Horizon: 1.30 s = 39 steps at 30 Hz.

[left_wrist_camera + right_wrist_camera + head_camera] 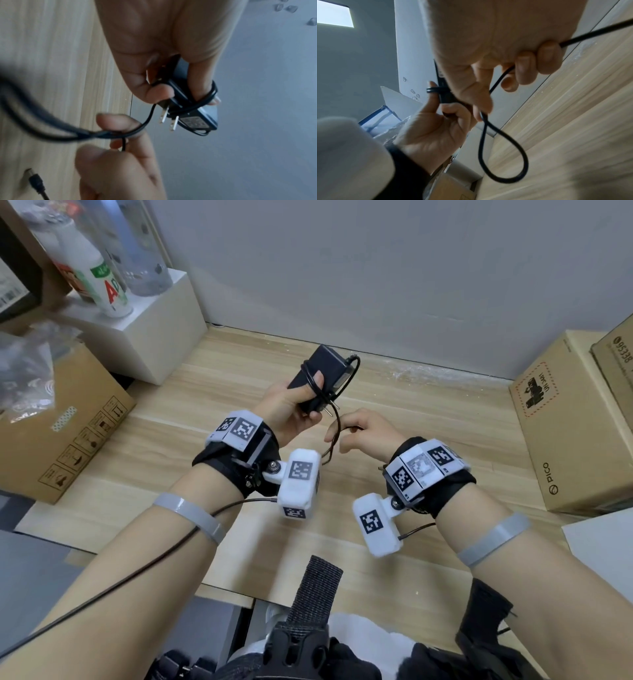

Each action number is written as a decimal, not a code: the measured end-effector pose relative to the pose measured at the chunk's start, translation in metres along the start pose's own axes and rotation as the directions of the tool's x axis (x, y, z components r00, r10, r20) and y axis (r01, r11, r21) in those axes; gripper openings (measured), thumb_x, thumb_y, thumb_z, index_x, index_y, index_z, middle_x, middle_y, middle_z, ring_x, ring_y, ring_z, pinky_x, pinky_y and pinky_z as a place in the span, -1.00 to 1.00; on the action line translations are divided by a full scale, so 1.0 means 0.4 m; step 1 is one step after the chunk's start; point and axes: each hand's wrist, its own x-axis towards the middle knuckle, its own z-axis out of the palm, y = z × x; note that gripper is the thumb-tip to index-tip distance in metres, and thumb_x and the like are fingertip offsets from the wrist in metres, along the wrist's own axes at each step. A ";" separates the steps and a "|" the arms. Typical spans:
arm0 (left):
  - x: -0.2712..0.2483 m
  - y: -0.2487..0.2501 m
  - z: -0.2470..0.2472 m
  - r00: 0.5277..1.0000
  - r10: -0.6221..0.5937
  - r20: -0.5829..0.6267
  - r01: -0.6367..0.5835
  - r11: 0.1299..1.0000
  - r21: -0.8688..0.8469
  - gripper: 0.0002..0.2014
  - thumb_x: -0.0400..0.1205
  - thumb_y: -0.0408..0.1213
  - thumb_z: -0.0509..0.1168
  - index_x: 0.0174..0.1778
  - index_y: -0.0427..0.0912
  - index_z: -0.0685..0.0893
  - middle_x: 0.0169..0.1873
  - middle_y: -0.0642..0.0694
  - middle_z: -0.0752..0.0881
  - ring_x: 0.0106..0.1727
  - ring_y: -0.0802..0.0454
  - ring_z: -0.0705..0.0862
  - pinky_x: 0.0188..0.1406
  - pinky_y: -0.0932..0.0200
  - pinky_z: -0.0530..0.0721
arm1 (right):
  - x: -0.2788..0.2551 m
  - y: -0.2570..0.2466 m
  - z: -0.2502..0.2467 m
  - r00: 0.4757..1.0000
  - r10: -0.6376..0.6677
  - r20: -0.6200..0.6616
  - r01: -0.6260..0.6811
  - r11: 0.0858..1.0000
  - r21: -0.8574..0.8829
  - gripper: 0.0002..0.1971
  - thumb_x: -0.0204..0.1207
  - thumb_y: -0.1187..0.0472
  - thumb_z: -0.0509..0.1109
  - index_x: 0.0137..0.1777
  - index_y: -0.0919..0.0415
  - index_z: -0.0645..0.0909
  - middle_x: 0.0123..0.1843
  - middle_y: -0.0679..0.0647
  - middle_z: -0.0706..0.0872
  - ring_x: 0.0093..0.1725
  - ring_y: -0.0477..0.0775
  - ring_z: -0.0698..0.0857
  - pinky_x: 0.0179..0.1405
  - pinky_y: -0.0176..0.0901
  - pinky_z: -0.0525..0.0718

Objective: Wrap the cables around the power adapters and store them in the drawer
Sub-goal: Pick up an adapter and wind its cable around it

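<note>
My left hand (291, 402) grips a black power adapter (320, 371) above the wooden desk (428, 412), thumb laid across its top. Its thin black cable (337, 422) is looped round the adapter's body and over my thumb. The two metal plug prongs (169, 119) stick out of the adapter (199, 117) toward my right hand. My right hand (363, 433), just right of the adapter, pinches the loose cable (501, 155), which hangs in a loop below the fingers (525, 67). The drawer is not in view.
Cardboard boxes stand at the left (68, 440) and right (565, 422) ends of the desk. A white box (150, 323) with bottles (96, 278) on top sits at the back left. A grey wall (376, 268) closes the back. A cable plug end (36, 183) lies on the desk.
</note>
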 end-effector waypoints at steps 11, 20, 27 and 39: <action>0.016 -0.019 -0.026 0.981 0.064 -0.185 -0.004 0.952 0.307 -0.81 0.54 -0.31 0.40 -0.02 -0.21 0.52 -0.24 -0.07 0.57 -0.30 0.07 0.54 -0.49 0.28 0.53 | 0.001 -0.015 0.029 0.989 0.026 0.146 -0.012 0.995 -0.101 -0.58 0.47 0.17 0.40 -0.51 0.11 0.27 -0.47 0.01 0.30 -0.41 -0.02 0.31 -0.30 -0.14 0.25; 0.015 -0.066 -0.059 0.996 0.081 -0.029 -0.030 0.639 0.768 -0.59 0.38 -0.52 0.49 -0.19 -0.06 0.38 -0.39 -0.03 0.56 -0.52 0.12 0.54 -0.69 0.37 0.44 | -0.016 -0.061 -0.014 0.983 -0.181 0.012 0.174 0.962 0.209 -0.64 0.49 0.32 0.40 -0.48 0.14 0.38 -0.68 -0.19 0.47 -0.59 -0.30 0.48 -0.49 -0.55 0.41; -0.018 -0.090 -0.072 0.979 -0.136 0.149 -0.055 0.531 0.846 -0.54 0.25 -0.59 0.55 -0.21 -0.05 0.49 -0.41 -0.06 0.63 -0.47 0.05 0.58 -0.49 0.19 0.54 | 0.037 -0.034 -0.102 0.892 -0.120 -0.436 0.235 0.947 0.219 -0.63 0.49 0.16 0.41 -0.52 0.07 0.40 -0.72 -0.18 0.32 -0.67 -0.22 0.27 -0.59 -0.44 0.27; -0.035 -0.009 -0.055 0.927 -0.002 0.376 -0.096 0.965 0.243 -0.21 0.00 -0.02 0.70 0.08 -0.20 0.56 -0.32 -0.02 0.75 -0.35 0.06 0.69 -0.48 0.27 0.58 | 0.037 0.075 -0.062 0.938 0.052 -0.344 0.000 0.989 0.149 -0.55 0.54 0.07 0.36 -0.60 0.04 0.41 -0.81 -0.27 0.37 -0.70 -0.33 0.38 -0.50 -0.41 0.22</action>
